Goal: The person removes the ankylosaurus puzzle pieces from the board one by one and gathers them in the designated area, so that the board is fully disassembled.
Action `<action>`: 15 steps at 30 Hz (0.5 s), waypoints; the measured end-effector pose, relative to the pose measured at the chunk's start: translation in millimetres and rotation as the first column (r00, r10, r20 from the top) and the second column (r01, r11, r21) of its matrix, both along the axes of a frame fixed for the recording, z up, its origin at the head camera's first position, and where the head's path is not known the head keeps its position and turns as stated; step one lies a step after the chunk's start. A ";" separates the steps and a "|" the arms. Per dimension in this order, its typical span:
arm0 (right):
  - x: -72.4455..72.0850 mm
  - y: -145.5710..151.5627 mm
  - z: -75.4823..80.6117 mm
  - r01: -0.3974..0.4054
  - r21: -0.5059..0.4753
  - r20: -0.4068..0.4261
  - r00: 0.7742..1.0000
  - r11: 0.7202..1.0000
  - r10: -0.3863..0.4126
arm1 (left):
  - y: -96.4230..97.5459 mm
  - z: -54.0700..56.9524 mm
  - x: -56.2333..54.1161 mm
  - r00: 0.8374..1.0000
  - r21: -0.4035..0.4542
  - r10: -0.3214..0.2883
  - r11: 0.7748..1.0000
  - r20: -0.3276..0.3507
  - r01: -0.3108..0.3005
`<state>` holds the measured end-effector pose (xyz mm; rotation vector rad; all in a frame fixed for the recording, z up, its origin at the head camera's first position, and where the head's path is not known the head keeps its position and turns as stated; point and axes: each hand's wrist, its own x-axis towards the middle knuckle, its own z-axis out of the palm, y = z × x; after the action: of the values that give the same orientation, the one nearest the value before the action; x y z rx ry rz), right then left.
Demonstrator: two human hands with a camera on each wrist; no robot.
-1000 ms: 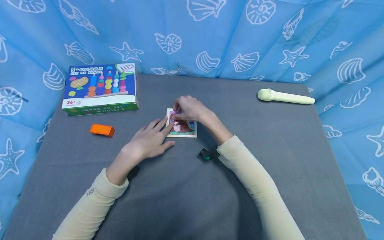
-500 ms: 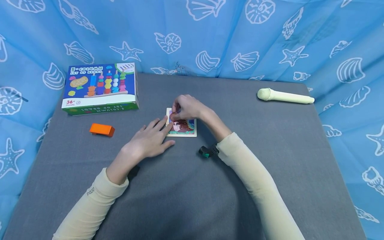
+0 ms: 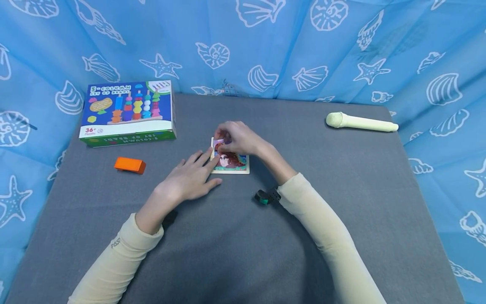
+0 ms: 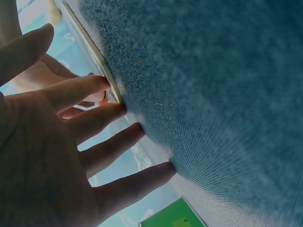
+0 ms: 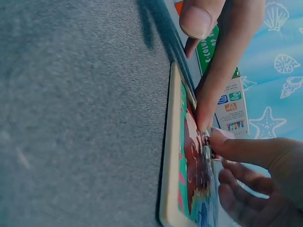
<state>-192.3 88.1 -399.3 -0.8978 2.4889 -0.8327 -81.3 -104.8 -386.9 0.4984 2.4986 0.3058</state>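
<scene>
Right hand (image 3: 240, 138) edged slightly left over the picture board (image 3: 233, 172) on the counter (image 3: 228, 249), bent fingers' hold unclear; left hand (image 3: 189, 179) unmoved, fingers straight, spread at its edge; corner work seems unfinished.

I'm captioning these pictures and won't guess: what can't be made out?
Head: upper right of the square, cream-edged picture board, behind the right hand.
Right wrist: whether it pinches anything; too blurred.
Left wrist: most of the green-sided cardboard box, cut off by bottom edge.

Cream sleeves (image 3: 332, 236) are worn, the left with dark lettering (image 3: 115, 242), plus a black-and-green wrist device (image 3: 263, 197).
</scene>
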 end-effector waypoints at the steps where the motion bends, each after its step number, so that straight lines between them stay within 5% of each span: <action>1: 0.8 1.0 0.1 -0.003 -0.023 -0.002 1.000 1.000 0.003 | 0.1 0.1 0.0 1.000 -0.001 0.001 1.000 0.002 -0.001; 15: 1.7 49.1 2.0 0.133 -0.253 0.192 0.978 0.958 -0.085 | 2.4 -0.3 -0.9 1.000 -0.022 0.009 1.000 0.008 -0.009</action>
<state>-190.6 137.2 -397.3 -0.7340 2.3225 -1.2496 -82.2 -102.4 -387.2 0.4763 2.4941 0.2833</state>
